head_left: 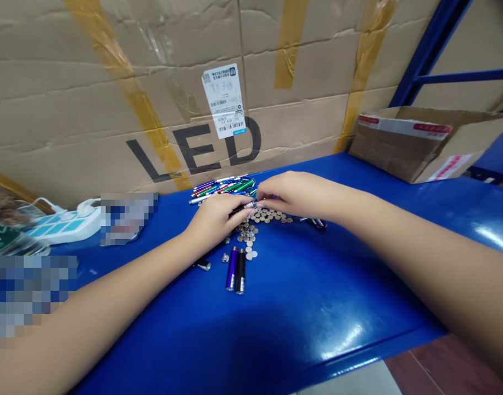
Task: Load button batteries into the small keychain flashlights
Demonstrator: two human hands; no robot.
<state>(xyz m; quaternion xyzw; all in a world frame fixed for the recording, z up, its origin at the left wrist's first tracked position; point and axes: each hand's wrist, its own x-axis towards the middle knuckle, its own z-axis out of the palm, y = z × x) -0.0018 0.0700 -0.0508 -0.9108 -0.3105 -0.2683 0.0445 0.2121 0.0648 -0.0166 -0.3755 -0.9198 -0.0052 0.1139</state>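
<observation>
Pinching blk tube (248,206) w/ L hand (212,219), R hand (292,193) at tip (R grip: can't tell), discs (268,215) nearby on bench (317,296)

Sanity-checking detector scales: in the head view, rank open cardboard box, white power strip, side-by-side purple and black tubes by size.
1. Open cardboard box
2. White power strip
3. Purple tube and black tube: too alike to rank

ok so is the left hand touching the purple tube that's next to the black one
Apart: the head view shows blue tabletop between the left hand and the near purple tube.
</observation>
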